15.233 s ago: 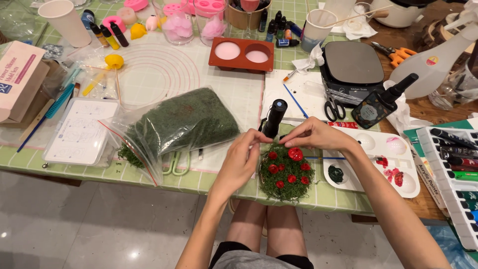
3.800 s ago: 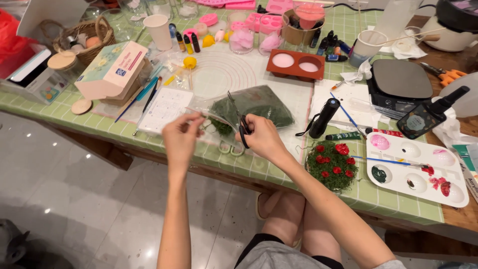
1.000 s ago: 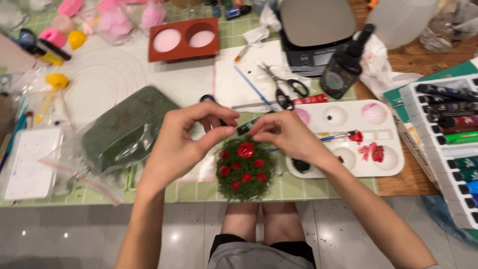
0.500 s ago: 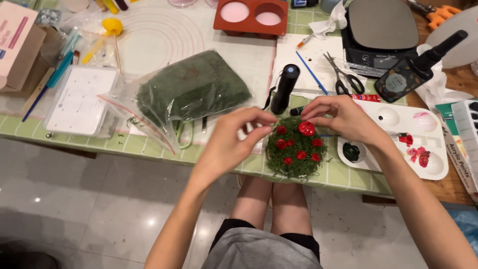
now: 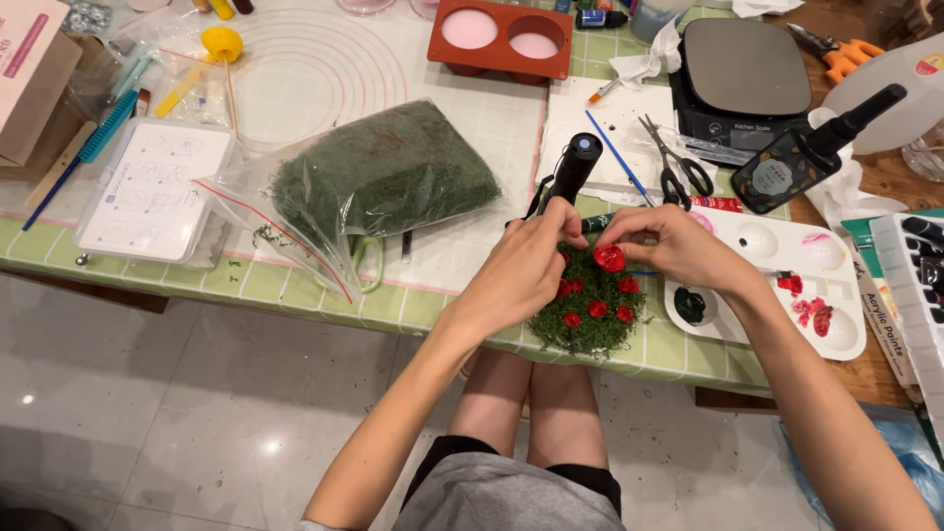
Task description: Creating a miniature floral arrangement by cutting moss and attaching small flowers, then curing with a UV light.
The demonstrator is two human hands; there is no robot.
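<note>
Here your moss mound [image 5: 590, 315] with small red flowers [image 5: 609, 258] sits at the surface's [image 5: 295, 285] near edge. Your right hand [image 5: 669, 246] pinches the largest flower; your left hand [image 5: 521, 275] presses curled on the mound, beside the black torch [image 5: 572, 172].

Both hands back from the moss bag [image 5: 383, 177], now on the moss mound [image 5: 590, 310]

Green moss mound [image 5: 588, 320], red flowers [image 5: 610, 258]; green checked tablecloth [image 5: 295, 285]; white palette [image 5: 836, 324].
</note>
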